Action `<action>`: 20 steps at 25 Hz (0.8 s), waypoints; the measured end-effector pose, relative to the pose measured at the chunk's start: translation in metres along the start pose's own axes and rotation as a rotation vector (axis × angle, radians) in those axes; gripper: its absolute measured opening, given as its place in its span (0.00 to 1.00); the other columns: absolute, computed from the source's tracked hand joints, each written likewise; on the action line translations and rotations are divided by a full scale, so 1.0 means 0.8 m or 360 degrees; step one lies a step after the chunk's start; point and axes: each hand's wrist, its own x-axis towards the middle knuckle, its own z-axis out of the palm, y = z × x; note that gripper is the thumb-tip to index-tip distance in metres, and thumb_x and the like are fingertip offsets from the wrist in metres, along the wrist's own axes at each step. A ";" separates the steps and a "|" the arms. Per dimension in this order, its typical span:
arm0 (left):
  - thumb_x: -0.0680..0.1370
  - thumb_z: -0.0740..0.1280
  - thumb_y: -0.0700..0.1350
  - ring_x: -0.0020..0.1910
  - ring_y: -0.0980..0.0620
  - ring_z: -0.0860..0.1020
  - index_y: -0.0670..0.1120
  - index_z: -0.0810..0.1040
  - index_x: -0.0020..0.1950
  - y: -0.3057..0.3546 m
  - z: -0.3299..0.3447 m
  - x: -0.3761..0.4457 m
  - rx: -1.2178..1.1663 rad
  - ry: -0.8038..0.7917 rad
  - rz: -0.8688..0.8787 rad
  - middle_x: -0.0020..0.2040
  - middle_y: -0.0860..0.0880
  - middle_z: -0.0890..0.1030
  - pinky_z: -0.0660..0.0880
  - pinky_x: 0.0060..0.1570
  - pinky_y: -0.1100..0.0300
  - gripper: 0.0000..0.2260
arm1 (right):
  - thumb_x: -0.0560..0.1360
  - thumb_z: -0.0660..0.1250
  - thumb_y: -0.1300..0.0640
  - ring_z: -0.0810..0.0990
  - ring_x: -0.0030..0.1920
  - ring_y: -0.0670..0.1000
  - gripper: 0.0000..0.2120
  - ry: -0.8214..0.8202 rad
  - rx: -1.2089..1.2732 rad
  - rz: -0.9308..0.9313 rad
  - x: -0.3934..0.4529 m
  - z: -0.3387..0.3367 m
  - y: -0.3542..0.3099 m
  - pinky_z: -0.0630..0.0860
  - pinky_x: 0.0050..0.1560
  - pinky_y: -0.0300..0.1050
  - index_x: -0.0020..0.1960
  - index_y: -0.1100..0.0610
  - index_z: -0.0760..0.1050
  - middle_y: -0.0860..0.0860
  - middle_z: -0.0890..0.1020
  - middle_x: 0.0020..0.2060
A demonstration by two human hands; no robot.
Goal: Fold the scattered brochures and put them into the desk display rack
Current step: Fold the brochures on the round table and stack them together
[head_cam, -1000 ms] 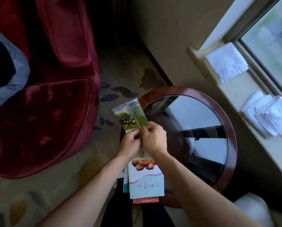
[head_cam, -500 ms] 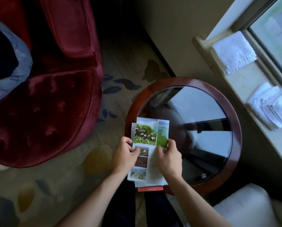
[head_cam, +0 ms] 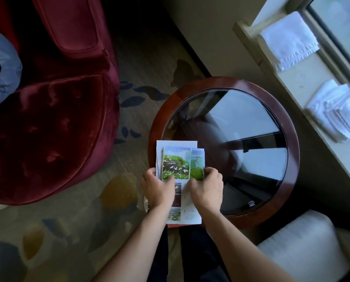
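Both hands, the left hand [head_cam: 158, 189] and right hand [head_cam: 205, 188], are now pinching the brochure [head_cam: 180, 165] flat on the stack [head_cam: 177, 144] beneath them, no longer lifting it, so the folding is nearly finishing.

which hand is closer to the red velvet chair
Left. The left hand holds the brochures' left edge, on the side facing the red velvet chair; the right hand grips their right edge, over the round table.

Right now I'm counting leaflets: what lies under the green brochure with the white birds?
Under the green brochure, held by both hands, show a white sheet and a red edge. The hands and the top sheets cover the rest, so the count stays unclear.
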 end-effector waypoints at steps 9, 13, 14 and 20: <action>0.72 0.72 0.42 0.48 0.54 0.84 0.59 0.77 0.53 0.036 -0.018 0.006 -0.0509 -0.0523 0.0177 0.50 0.54 0.85 0.80 0.44 0.58 0.15 | 0.66 0.71 0.64 0.81 0.45 0.50 0.19 -0.0140 0.0658 0.0014 0.016 -0.048 -0.015 0.73 0.40 0.41 0.49 0.48 0.67 0.47 0.81 0.44; 0.69 0.73 0.48 0.56 0.63 0.80 0.62 0.76 0.61 0.098 -0.026 0.007 -0.0553 -0.0580 0.0827 0.54 0.60 0.83 0.77 0.52 0.70 0.22 | 0.69 0.70 0.62 0.82 0.44 0.39 0.17 0.0203 0.0881 -0.0406 0.024 -0.093 -0.050 0.75 0.42 0.30 0.48 0.42 0.73 0.38 0.83 0.43; 0.70 0.73 0.47 0.55 0.64 0.80 0.57 0.77 0.62 0.104 -0.022 0.008 -0.0518 -0.0563 0.0928 0.53 0.59 0.84 0.75 0.52 0.73 0.20 | 0.70 0.70 0.62 0.80 0.43 0.35 0.16 0.0274 0.0864 -0.0429 0.023 -0.097 -0.051 0.72 0.40 0.25 0.46 0.41 0.73 0.38 0.82 0.41; 0.76 0.72 0.39 0.56 0.60 0.80 0.59 0.80 0.54 0.090 -0.005 0.008 -0.0200 -0.0546 0.1055 0.50 0.59 0.83 0.74 0.55 0.69 0.15 | 0.75 0.70 0.59 0.80 0.42 0.36 0.12 0.0241 0.0840 -0.0268 0.029 -0.089 -0.029 0.71 0.37 0.25 0.45 0.42 0.73 0.36 0.81 0.41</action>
